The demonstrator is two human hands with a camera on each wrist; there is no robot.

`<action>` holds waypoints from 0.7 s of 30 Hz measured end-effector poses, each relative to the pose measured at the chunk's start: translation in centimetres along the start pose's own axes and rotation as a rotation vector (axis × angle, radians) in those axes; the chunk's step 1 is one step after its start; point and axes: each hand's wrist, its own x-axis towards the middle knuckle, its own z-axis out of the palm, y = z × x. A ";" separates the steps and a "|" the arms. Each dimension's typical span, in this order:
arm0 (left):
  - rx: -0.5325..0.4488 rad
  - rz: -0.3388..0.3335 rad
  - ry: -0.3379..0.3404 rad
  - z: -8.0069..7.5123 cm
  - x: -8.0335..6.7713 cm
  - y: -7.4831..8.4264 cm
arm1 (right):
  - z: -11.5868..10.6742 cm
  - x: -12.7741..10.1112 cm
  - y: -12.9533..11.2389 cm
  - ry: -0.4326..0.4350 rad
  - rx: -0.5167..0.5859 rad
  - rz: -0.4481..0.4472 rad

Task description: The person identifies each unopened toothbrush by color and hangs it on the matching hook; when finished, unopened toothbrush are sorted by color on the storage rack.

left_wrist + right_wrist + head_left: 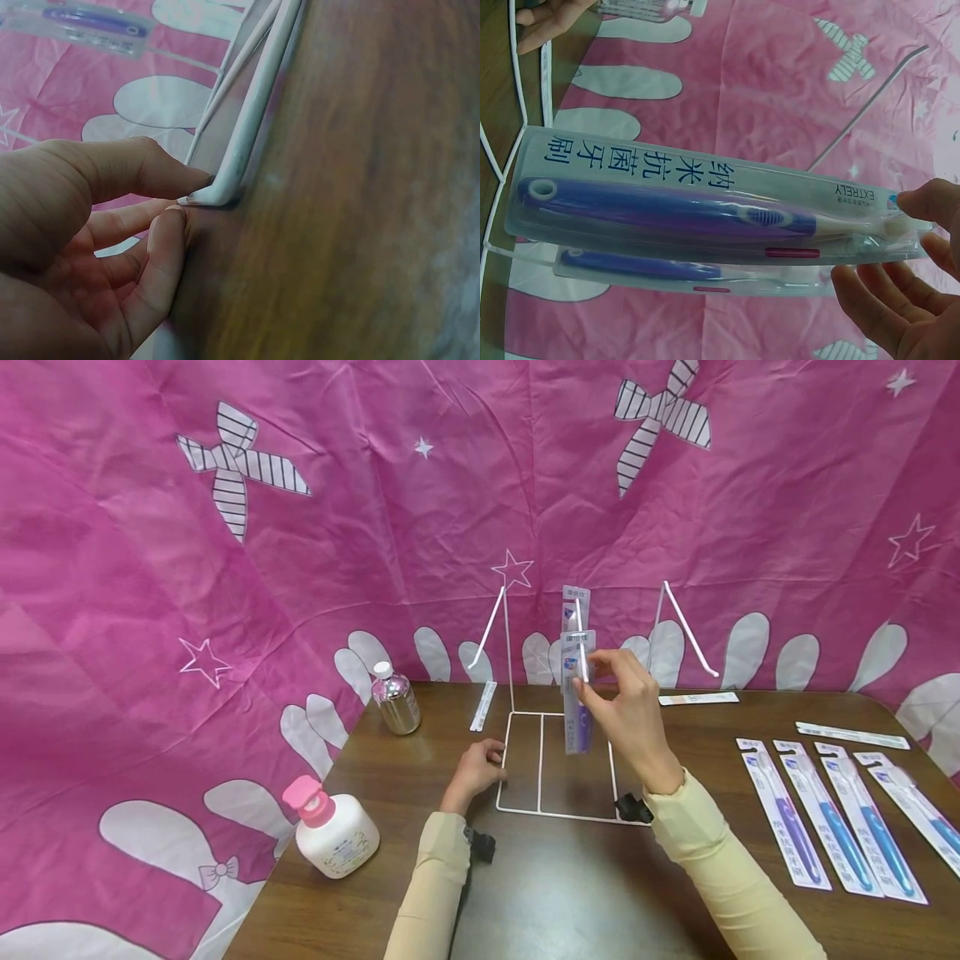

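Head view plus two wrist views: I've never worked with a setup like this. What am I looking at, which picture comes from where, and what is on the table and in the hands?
No machine here: a person works with two bare hands. The wide picture comes from a camera on the head; the two close ones come from cameras on each wrist.

On the dark brown wooden table stands a white wire display rack with slanted hooks. The left hand touches the rack's near left corner with its fingertips. The right hand pinches the top of a clear packaged purple toothbrush at the middle hook; a second pack hangs behind it.

Also on the table: a white pump bottle with a pink cap, a clear small bottle, and four packaged toothbrushes in a row.
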 end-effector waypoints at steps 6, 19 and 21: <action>-0.001 0.002 -0.001 0.0 0.0 -0.2 | 0.6 0.8 0.9 0.010 -0.051 0.000; -0.003 0.003 -0.005 -0.1 -0.1 0.1 | 1.3 2.6 2.6 0.007 -0.056 0.055; -0.002 0.004 -0.004 -0.1 0.0 0.0 | 1.4 2.8 2.9 0.012 -0.056 0.056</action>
